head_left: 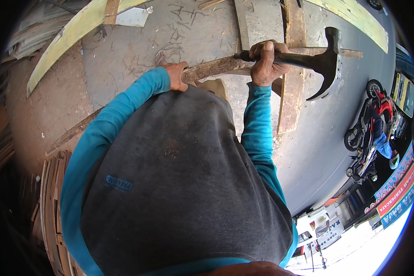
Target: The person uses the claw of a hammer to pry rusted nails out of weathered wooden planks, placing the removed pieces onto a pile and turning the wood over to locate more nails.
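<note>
My right hand is wrapped round the handle of a claw hammer, thumb on top. The dark metal head points off to the right, with its curved claw toward me. In front of my torso, a rough-edged wooden board runs leftward from beside the hammer's handle. My left hand grips this board, its thumb and fingers bent over the edge. Part of the board is hidden behind my left arm and grey shirt.
Wooden planks lie on the ground to the right, beside a paved road. Bent nails or scraps are scattered ahead. Pale yellow curved strips lie at the far left and far right. Stacked boards stand at lower left. Motorcycles are farther right.
</note>
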### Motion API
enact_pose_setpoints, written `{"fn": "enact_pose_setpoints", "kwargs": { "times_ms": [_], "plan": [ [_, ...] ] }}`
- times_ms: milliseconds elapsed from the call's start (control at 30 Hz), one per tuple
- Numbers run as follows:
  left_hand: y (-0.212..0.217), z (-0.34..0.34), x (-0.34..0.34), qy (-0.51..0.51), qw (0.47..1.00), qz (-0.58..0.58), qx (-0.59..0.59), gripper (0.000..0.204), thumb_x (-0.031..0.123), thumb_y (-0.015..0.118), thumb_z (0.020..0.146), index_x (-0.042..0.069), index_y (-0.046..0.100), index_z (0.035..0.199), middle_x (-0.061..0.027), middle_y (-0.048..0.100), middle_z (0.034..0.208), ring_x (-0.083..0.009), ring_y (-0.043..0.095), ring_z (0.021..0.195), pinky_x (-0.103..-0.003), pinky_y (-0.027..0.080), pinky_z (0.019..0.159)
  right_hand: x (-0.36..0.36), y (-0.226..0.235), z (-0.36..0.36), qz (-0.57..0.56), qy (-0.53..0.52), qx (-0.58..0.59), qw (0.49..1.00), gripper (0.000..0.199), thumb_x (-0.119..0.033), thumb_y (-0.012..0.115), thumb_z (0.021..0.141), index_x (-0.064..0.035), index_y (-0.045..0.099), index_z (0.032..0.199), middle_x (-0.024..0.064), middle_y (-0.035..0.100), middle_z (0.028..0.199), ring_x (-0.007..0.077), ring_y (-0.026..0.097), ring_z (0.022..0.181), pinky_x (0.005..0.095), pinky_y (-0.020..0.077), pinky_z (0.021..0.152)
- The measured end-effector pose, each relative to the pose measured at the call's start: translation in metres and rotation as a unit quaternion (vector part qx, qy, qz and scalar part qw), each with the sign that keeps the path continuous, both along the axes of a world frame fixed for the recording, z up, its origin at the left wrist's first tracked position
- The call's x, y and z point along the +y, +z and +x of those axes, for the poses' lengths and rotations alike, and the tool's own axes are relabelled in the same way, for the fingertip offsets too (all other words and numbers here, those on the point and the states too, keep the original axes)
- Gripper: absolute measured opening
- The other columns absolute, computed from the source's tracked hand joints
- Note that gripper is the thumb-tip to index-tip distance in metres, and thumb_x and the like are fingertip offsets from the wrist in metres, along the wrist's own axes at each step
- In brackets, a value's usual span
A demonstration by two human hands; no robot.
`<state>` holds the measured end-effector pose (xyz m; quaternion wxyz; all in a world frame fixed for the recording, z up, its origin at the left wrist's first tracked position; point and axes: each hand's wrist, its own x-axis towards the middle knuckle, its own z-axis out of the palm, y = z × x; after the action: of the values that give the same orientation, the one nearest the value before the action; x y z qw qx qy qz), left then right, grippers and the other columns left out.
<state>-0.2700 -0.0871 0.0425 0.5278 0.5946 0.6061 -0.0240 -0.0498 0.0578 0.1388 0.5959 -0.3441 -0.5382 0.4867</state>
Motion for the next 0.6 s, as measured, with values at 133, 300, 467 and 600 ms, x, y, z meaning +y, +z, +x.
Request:
{"fn": "enact_pose_setpoints", "kwargs": {
  "times_ms": [133, 300, 467, 600],
  "plan": [
    [-0.007, 0.008, -0.004, -0.002, 0.999, -0.033, 0.017, 0.078, 0.034, 0.076, 0.073, -0.001, 0.044, 0.135, -0.0271, 0.064, 0.117, -0.0413, 0.061, 0.111, -0.045, 0.049, 0.094, 0.010, -0.007, -0.009, -0.061, 0.038, -0.065, 0.995, 0.023, -0.011, 0.061, 0.097, -0.0032, 0.049, 0.078, 0.0049, 0.053, 0.059, 0.0108, 0.048, 0.048, 0.0271, 0.0393, 0.044],
    [-0.013, 0.024, -0.018, 0.056, 0.998, -0.023, 0.016, 0.063, 0.026, 0.074, 0.074, 0.000, 0.049, 0.125, -0.0278, 0.063, 0.114, -0.0431, 0.061, 0.108, -0.046, 0.048, 0.092, 0.030, -0.023, -0.024, -0.082, 0.023, -0.222, 0.971, 0.032, -0.014, 0.064, 0.093, -0.0050, 0.050, 0.066, -0.0008, 0.052, 0.057, 0.0069, 0.047, 0.052, 0.0258, 0.0386, 0.048],
    [-0.015, 0.042, -0.030, 0.077, 0.995, -0.046, 0.030, 0.059, 0.025, 0.073, 0.076, 0.001, 0.050, 0.125, -0.0261, 0.064, 0.113, -0.0430, 0.061, 0.107, -0.046, 0.049, 0.090, 0.067, -0.041, -0.049, -0.081, 0.059, -0.343, 0.934, 0.033, -0.026, 0.062, 0.081, 0.0041, 0.057, 0.071, 0.0167, 0.057, 0.056, 0.0231, 0.055, 0.053, 0.0390, 0.0473, 0.059],
    [-0.017, 0.046, -0.031, 0.082, 0.995, -0.027, 0.053, 0.059, 0.024, 0.072, 0.076, 0.002, 0.050, 0.127, -0.0251, 0.065, 0.112, -0.0420, 0.062, 0.106, -0.046, 0.049, 0.090, 0.091, -0.051, -0.068, -0.117, 0.012, -0.419, 0.900, 0.037, -0.028, 0.060, 0.082, 0.0088, 0.060, 0.080, 0.0279, 0.060, 0.068, 0.0404, 0.061, 0.068, 0.0472, 0.0477, 0.067]
  ]
}}
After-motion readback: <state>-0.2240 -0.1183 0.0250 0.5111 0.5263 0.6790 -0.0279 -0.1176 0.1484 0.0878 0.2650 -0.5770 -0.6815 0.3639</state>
